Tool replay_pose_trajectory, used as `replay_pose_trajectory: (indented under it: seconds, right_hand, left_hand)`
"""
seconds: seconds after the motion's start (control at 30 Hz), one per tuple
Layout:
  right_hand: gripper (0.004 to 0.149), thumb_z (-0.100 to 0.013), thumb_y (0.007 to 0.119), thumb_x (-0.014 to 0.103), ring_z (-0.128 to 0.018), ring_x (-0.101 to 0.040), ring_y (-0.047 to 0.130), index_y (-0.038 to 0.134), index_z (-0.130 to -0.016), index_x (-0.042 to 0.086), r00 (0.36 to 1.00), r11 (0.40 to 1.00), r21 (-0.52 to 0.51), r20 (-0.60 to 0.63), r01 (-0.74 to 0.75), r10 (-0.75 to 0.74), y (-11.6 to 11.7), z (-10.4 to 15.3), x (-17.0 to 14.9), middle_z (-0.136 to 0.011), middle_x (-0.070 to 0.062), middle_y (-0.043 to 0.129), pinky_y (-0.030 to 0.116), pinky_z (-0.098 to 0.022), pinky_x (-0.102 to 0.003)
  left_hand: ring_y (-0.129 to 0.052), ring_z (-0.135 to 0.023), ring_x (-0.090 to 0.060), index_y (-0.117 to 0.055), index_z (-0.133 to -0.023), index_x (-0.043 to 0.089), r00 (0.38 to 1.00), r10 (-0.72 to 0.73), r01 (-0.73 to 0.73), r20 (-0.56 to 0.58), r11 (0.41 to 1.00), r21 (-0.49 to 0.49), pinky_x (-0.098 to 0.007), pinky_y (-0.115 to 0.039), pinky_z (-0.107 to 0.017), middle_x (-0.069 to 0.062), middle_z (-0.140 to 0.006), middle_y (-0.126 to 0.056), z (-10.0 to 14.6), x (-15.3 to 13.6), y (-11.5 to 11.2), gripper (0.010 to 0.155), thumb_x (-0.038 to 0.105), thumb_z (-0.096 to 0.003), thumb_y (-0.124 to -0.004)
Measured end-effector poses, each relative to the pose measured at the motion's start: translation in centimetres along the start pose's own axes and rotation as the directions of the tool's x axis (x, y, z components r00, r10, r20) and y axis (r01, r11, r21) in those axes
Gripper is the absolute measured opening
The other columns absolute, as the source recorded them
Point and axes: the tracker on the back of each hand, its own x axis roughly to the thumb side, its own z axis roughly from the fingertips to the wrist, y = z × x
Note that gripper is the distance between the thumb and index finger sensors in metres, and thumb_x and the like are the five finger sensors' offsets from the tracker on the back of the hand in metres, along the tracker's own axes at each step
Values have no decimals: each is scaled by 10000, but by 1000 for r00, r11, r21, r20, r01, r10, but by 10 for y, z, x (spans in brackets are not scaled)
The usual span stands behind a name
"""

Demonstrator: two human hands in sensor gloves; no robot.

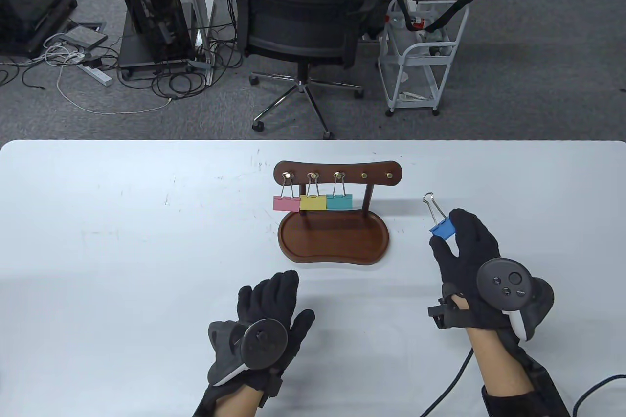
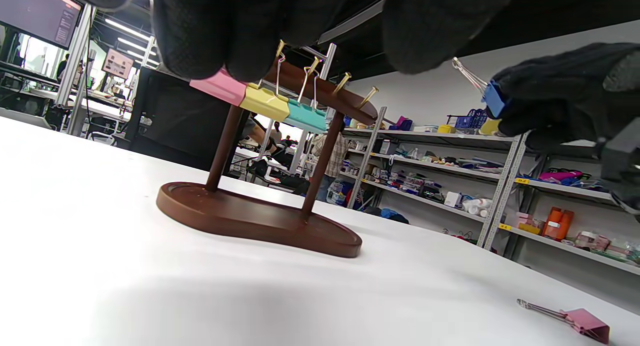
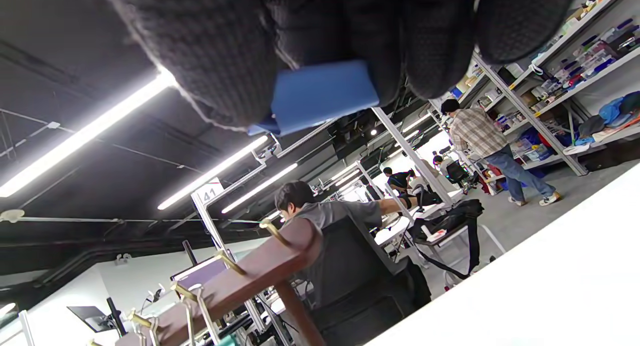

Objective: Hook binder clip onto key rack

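Blue binder clip sits right of centre, pinched in our right hand grip, beside the key rack; our left hand rests spread, holding nothing, on the tabletop.

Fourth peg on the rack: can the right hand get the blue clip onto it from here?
Probably yes. The right hand pinches the blue clip with its wire loop free, right of the rack. The fourth peg is bare and nothing lies between; the left hand rests nearer the front.
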Motion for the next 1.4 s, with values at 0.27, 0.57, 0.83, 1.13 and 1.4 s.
replay_pose_trajectory:
  seconds: [0.27,0.57,0.83,1.13,1.4]
  right_hand:
    - [716,-505,868,425,-890,-535,739,679,-1074,35,1000,1000,13,13,4,-4,27,-12,30,-1065,-256,728,635,-608,-665]
    - [719,-502,878,430,-872,-532,756,685,-1070,33,1000,999,36,-1,-22,22,58,-20,52,-1054,-263,738,646,-600,-660]
    - [724,-498,885,435,-855,-534,765,690,-1067,32,997,996,58,-35,-62,64,77,-29,60,-1046,-264,744,651,-595,-660]
    - [725,-501,881,436,-852,-533,764,681,-1072,35,994,993,74,-60,-89,94,92,-34,58,-1050,-266,734,651,-599,-655]
    - [716,-503,880,438,-851,-532,765,688,-1073,50,992,992,82,-66,-100,105,99,-35,57,-1051,-265,732,652,-598,-655]
  left_hand:
    - [-708,-978,-600,-533,-1164,-12,1000,2,-2,-5,1000,3,-805,-457,-685,-307,-1127,-678,1,-1,1,794,455,-573,-784]
    - [-710,-978,-598,-533,-1164,-12,1000,8,-8,-8,1000,4,-805,-457,-685,-307,-1128,-677,0,-1,1,795,455,-573,-785]
    - [-708,-979,-598,-533,-1165,-11,1000,13,-13,-8,1000,3,-804,-458,-685,-307,-1128,-678,0,-1,1,794,454,-573,-785]
    - [-709,-979,-599,-532,-1165,-12,1000,20,-20,-11,1000,2,-804,-457,-685,-306,-1128,-677,-1,-1,1,794,455,-574,-784]
    - [-711,-977,-598,-534,-1164,-13,1000,22,-22,-12,1000,1,-804,-459,-684,-308,-1126,-679,-1,-1,1,794,455,-573,-785]
